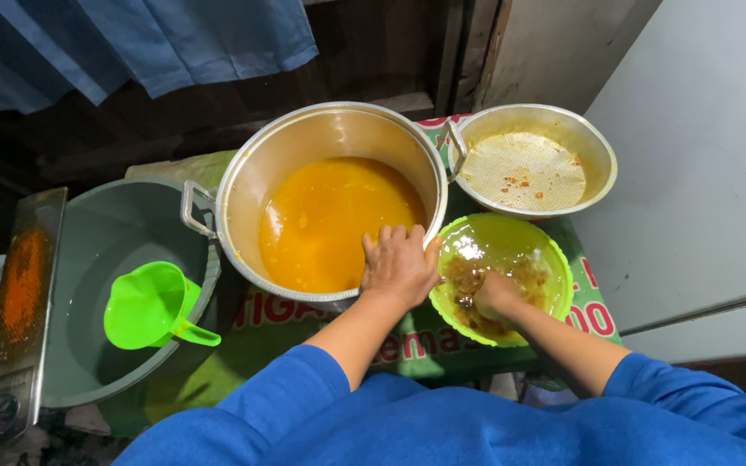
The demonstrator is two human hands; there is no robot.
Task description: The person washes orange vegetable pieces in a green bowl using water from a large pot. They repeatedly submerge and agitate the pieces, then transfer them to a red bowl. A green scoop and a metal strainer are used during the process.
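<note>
A big metal pot (pixel 248 168) holds orange liquid (pixel 325 220). My left hand (pixel 399 263) rests palm down between the pot's rim and the rim of a green plastic bowl (pixel 554 259), gripping the bowl's near left edge. Inside that bowl lies brown pulpy matter (pixel 468 276) in murky liquid. My right hand (pixel 496 296) is sunk into the pulp with its fingers curled and partly hidden. Blue sleeves cover both my arms.
A metal bowl (pixel 597 155) with a fine mesh strainer (pixel 524 168) stands behind the green bowl. At left a grey tub (pixel 88 233) of water holds a floating green jug (pixel 150 304). A stove edge (pixel 19 302) lies far left, a white panel (pixel 701 155) right.
</note>
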